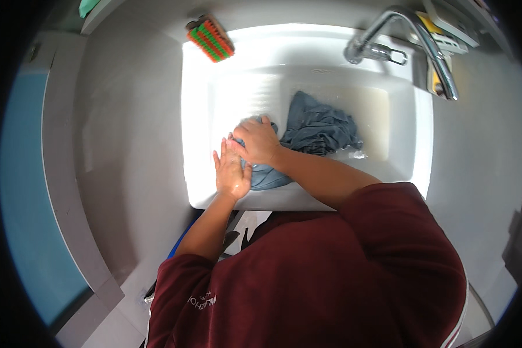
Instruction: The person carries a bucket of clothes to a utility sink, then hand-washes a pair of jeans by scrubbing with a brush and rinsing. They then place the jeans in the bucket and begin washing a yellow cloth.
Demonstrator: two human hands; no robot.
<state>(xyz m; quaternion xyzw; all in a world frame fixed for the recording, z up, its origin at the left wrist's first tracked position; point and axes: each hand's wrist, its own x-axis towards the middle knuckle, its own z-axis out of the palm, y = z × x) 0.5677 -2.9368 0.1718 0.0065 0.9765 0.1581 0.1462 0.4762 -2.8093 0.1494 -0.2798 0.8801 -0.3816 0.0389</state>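
Note:
A wet blue-grey garment [324,126] lies bunched in a white sink [306,202]. One part of it stretches left beneath my hands, over the ribbed slope of the basin. My right hand [259,141] is curled over this left part, gripping the cloth. Just below and left of it, my left hand [233,172] rests flat and wet against the garment's left edge, fingers extended and apart. The fingertips of the two hands nearly meet or touch. The cloth directly under both palms is hidden.
Cloudy shallow water [376,122] covers the basin's right side. A chrome faucet [430,48] arches over the back right corner. A scrub brush [211,39] with orange and green bristles sits on the back left rim. Behind the faucet are white and yellow items [443,35].

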